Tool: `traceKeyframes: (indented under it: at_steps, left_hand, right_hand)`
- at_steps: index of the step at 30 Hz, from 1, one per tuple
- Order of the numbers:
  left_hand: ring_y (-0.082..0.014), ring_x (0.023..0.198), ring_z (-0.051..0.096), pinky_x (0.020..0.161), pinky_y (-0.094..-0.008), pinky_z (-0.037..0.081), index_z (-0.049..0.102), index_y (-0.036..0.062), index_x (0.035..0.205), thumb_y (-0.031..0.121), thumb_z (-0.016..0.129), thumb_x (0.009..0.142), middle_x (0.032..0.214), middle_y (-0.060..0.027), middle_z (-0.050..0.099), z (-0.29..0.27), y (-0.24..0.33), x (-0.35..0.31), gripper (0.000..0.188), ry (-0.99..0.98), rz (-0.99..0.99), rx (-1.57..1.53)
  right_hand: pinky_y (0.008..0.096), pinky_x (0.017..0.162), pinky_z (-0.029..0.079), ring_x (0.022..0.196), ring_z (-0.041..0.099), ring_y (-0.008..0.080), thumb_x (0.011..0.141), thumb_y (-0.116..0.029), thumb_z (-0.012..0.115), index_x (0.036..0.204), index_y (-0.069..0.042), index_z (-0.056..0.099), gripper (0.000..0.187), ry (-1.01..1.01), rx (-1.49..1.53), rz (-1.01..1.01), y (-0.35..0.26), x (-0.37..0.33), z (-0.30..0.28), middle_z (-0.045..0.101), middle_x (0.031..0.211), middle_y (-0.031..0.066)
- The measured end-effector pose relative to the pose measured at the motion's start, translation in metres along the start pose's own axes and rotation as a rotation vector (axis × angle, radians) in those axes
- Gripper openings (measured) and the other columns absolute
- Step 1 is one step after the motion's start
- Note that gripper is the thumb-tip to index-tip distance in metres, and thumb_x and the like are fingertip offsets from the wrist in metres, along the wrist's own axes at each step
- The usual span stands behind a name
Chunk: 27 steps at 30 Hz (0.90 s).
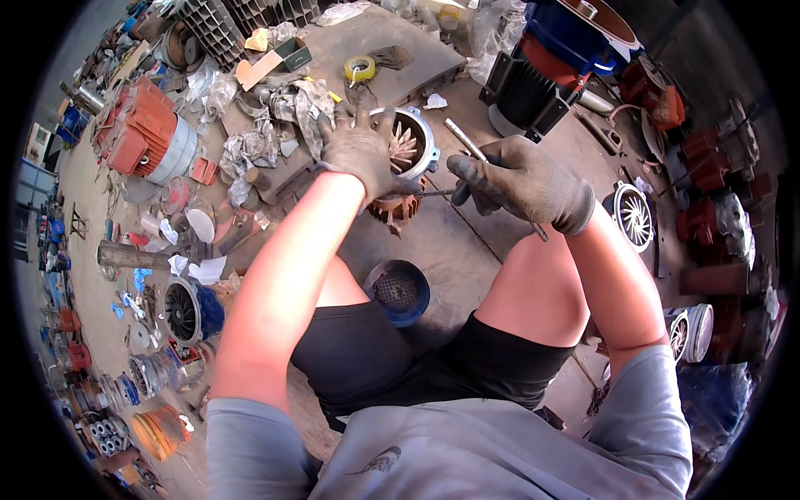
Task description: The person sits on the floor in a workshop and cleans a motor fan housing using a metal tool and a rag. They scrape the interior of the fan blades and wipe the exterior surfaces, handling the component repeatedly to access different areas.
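Note:
Between my knees stands a small electric motor with a blue-grey end ring [428, 137], pale fan blades inside and a rusty finned body [395, 213]. My gloved left hand [360, 152] lies on the left side of the ring, fingers spread, covering part of it. In my gloved right hand [521, 179], closed, is a T-shaped metal wrench [465, 140]. Its crossbar sticks out above and below the fist, and its thin shaft points left to the side of the motor. Where the shaft's tip meets the motor is hard to make out.
A blue round cover [402, 292] lies on the floor near my legs. Ahead are a metal plate with yellow tape [360, 68] and rags [300, 108]. A large blue-and-black motor [537, 79] stands far right, an orange motor [146, 129] left. A fan cover [633, 217] lies right.

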<state>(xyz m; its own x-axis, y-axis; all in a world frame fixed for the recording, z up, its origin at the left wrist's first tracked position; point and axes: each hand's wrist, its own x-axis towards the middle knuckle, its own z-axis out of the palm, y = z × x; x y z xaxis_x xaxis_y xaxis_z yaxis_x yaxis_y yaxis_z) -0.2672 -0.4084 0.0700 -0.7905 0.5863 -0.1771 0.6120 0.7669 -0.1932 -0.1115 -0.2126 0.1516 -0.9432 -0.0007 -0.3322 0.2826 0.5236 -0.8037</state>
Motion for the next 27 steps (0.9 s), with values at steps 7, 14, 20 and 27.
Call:
traceKeyframes:
  at_steps: [7, 14, 20, 27]
  left_hand:
    - [-0.0578, 0.170, 0.019, 0.135, -0.0653, 0.032, 0.023, 0.0194, 0.183, 0.090, 0.071, 0.088, 0.190, -0.0187, 0.019, 0.061, 0.002, 0.026, 0.128, 0.008, 0.087, -0.163]
    - [-0.0591, 0.169, 0.021, 0.137, -0.0621, 0.031, 0.023, 0.0185, 0.183, 0.088, 0.087, 0.070, 0.182, -0.0288, 0.028, 0.051, -0.026, 0.033, 0.147, -0.092, 0.295, -0.144]
    - [-0.0579, 0.165, 0.029, 0.135, -0.0593, 0.036, 0.028, 0.0157, 0.180, 0.067, 0.094, 0.076, 0.180, -0.0238, 0.033, 0.062, -0.032, 0.029, 0.133, 0.024, 0.230, -0.166]
    - [-0.0550, 0.168, 0.026, 0.136, -0.0611, 0.032, 0.026, 0.0183, 0.181, 0.071, 0.088, 0.080, 0.182, -0.0205, 0.032, 0.048, -0.029, 0.020, 0.130, -0.002, 0.171, -0.141]
  right_hand:
    - [0.0360, 0.071, 0.057, 0.071, 0.070, 0.0158, 0.112, -0.058, 0.064, 0.101, 0.001, 0.082, 0.063, -0.182, -0.136, -0.073, -0.004, 0.035, 0.007, 0.074, 0.076, 0.0086]
    - [0.0404, 0.073, 0.059, 0.073, 0.074, 0.0211, 0.113, -0.055, 0.064, 0.101, 0.005, 0.080, 0.063, -0.283, -0.257, -0.137, -0.018, 0.066, 0.004, 0.076, 0.076, 0.0118]
    - [0.0427, 0.073, 0.058, 0.071, 0.074, 0.0225, 0.112, -0.050, 0.069, 0.103, 0.006, 0.081, 0.058, -0.327, -0.488, -0.273, -0.015, 0.069, 0.010, 0.074, 0.074, 0.0154]
    - [0.0362, 0.073, 0.055, 0.071, 0.070, 0.0178, 0.113, -0.059, 0.064, 0.093, 0.001, 0.078, 0.065, -0.204, -0.254, -0.062, -0.032, 0.089, -0.003, 0.073, 0.073, 0.0088]
